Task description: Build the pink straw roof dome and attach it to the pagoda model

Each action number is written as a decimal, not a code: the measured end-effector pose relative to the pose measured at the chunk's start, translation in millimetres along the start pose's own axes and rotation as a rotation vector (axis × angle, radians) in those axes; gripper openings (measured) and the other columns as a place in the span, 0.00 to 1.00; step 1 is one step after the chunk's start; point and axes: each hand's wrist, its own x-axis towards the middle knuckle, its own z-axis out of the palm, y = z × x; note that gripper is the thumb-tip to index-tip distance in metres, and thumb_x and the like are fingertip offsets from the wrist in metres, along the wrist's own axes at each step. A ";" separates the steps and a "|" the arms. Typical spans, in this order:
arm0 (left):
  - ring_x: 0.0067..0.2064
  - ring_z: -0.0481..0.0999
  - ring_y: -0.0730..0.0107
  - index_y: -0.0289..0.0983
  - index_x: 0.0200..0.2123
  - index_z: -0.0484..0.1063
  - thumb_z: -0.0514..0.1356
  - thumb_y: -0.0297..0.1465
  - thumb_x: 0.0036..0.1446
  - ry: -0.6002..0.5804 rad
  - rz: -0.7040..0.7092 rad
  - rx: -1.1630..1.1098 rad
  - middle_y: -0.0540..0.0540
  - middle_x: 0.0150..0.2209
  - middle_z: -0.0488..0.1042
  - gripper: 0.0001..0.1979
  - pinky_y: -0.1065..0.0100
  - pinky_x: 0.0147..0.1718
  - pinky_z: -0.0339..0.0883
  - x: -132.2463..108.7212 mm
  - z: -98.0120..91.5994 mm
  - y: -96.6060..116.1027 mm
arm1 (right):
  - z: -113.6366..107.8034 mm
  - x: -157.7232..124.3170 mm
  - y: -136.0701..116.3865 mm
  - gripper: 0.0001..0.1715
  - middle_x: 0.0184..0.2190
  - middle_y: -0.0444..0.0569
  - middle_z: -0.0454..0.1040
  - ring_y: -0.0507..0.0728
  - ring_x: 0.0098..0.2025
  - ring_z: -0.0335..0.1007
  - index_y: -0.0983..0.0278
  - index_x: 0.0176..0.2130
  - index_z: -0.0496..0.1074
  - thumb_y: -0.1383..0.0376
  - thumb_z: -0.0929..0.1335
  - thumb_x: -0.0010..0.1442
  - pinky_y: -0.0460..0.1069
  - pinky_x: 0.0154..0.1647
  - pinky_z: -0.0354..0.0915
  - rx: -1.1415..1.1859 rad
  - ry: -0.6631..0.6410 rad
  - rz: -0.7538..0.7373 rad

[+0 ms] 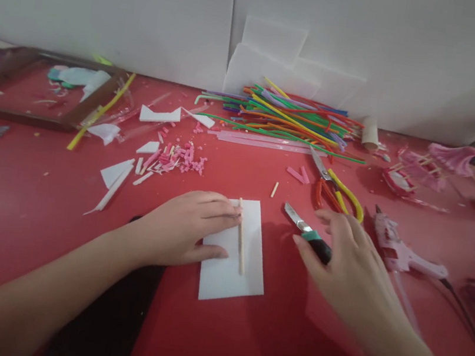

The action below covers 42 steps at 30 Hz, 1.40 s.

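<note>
My left hand lies flat with its fingers stretched out over a white paper rectangle. Its fingertips touch the upper part of a thin wooden stick, which lies lengthwise on the paper. Above a utility knife with a black and green handle, my right hand is spread, thumb and fingers apart on either side of the handle. The knife's blade points up and left; the handle's rear end is hidden under the hand. A short cut piece of stick lies between the paper and the knife.
Scissors with red and yellow handles lie beyond my right hand, a pink glue gun with a cord to its right. Pink scraps and paper offcuts lie left. Colourful pipe cleaners are heaped by the wall. A brown frame stands far left.
</note>
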 end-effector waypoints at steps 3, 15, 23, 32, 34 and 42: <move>0.58 0.73 0.48 0.35 0.57 0.73 0.59 0.45 0.63 0.006 0.011 0.007 0.37 0.58 0.74 0.25 0.48 0.56 0.69 0.5 0.5 -0.4 | -5.5 -9.8 15.4 0.19 0.42 0.58 0.76 0.67 0.41 0.75 0.64 0.48 0.67 0.57 0.67 0.61 0.57 0.36 0.66 -0.137 -0.164 0.009; 0.58 0.73 0.50 0.34 0.56 0.73 0.60 0.43 0.63 0.024 0.031 -0.009 0.37 0.57 0.75 0.24 0.50 0.57 0.68 0.9 0.9 -0.6 | -12.1 -1.5 -7.2 0.18 0.34 0.49 0.78 0.57 0.32 0.76 0.63 0.53 0.67 0.62 0.62 0.65 0.49 0.32 0.67 0.343 -0.181 0.122; 0.58 0.73 0.50 0.34 0.56 0.71 0.61 0.41 0.62 0.014 0.046 -0.029 0.38 0.58 0.74 0.24 0.49 0.58 0.67 1.5 1.1 -2.0 | -15.3 16.2 -42.5 0.26 0.38 0.47 0.80 0.52 0.31 0.75 0.58 0.61 0.66 0.62 0.66 0.64 0.46 0.30 0.68 0.590 -0.428 0.039; 0.55 0.75 0.50 0.35 0.53 0.73 0.62 0.38 0.61 0.028 0.056 -0.040 0.36 0.55 0.75 0.20 0.51 0.55 0.70 4.4 -2.3 0.2 | -15.6 30.0 -56.3 0.14 0.23 0.39 0.72 0.48 0.21 0.61 0.61 0.48 0.76 0.63 0.65 0.65 0.43 0.21 0.55 0.584 -0.482 0.018; 0.55 0.75 0.50 0.34 0.53 0.73 0.62 0.38 0.61 0.033 0.057 -0.047 0.36 0.55 0.75 0.20 0.50 0.54 0.70 4.5 -2.0 0.1 | -16.5 30.5 -57.7 0.14 0.21 0.38 0.70 0.47 0.19 0.58 0.61 0.47 0.76 0.62 0.65 0.65 0.43 0.20 0.52 0.592 -0.502 0.030; 0.55 0.75 0.50 0.35 0.53 0.73 0.62 0.39 0.61 0.046 0.062 -0.061 0.35 0.54 0.76 0.21 0.50 0.55 0.70 3.7 -1.5 -0.6 | -20.2 33.2 -58.7 0.17 0.22 0.38 0.69 0.47 0.21 0.54 0.60 0.51 0.75 0.61 0.64 0.66 0.42 0.21 0.53 0.660 -0.545 0.047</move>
